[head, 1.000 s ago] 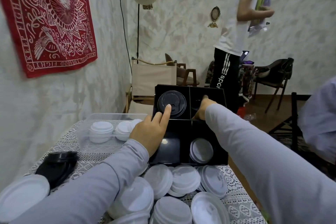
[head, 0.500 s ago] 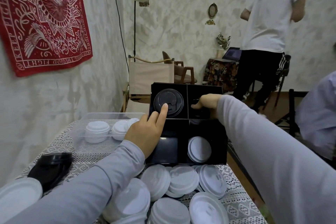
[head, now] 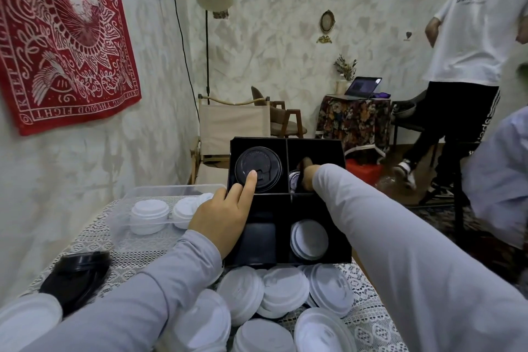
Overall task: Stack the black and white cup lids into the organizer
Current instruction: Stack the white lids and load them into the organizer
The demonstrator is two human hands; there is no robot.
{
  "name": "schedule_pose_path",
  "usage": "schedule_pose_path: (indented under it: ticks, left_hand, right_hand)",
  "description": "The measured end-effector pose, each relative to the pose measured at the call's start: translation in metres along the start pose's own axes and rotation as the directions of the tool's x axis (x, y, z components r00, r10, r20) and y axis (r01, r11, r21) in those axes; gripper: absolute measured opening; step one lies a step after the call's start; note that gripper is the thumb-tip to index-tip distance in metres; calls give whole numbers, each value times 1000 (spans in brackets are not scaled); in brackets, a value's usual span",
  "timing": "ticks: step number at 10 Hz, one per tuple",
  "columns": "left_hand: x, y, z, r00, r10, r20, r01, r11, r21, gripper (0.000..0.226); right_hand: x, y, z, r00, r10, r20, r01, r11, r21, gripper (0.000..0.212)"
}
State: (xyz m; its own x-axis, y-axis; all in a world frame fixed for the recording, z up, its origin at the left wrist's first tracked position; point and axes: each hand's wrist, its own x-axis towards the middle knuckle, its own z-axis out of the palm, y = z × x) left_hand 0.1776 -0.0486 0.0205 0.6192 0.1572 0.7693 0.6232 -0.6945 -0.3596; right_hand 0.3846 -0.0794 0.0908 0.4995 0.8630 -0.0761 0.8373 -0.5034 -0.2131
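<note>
Head view. Black organizer (head: 314, 148) w/ four compartments stands on a lace-covered table (head: 368, 320); all positions below are rel. to the organizer. Far-left compartment: black lid (head: 258, 168) standing on edge, face toward camera. Left hand (head: 221, 218) lies over the organizer's left side, index finger (head: 249, 184) extended and its tip touching the black lid's face; other fingers loosely curled, gripping nothing. Right hand (head: 307, 177) reaches into the far-right compartment; fingers curl around a dark lid (head: 293, 180) there, mostly hidden, so grip cannot be told for sure. Near-right compartment: white lids (head: 310, 238) leaning on edge. Near-left compartment: dark, contents unclear. In front of organizer: loose white lid pile (head: 274, 297). Left of it: clear tub (head: 148, 200) holding more white lids. Front-left: small stack of black lids (head: 74, 274). Behind and right: person in white T-shirt (head: 477, 37), back turned.
</note>
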Motion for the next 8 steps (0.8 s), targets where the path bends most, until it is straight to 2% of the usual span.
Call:
schedule_pose_path:
  ticks: [1,3,4,5,6,7,8]
  left_hand:
    - [-2,1,0,1000,-13,-12,14,999,46,62]
    - [0,2,1,1000,-26,-4,26,999,36,62]
    - [3,2,0,999,-32,17,31,999,40,62]
    - [4,3,0,999,-40,29,39,998,40,62]
    - [5,3,1,998,-57,23,57,998,33,62]
    - [6,3,3,997,-80,19,80,996,33,63]
    - [8,3,5,994,-109,24,109,994,5,69]
  right_hand:
    - [4,-1,3,999,28,-19,-28,1000,7,47]
    - [-6,-7,-6,998,18,-64,-24,994,-108,40]
    - [-24,0,-12,981,-85,-174,54,983,-175,26]
    - [-52,16,0,886,-280,-370,214,954,-209,27]
    - [-73,39,33,651,-511,-562,336,857,-390,36]
    - [-76,61,61,580,-549,-603,233,820,-522,48]
    - [-72,66,77,646,-490,-585,223,854,-469,85]
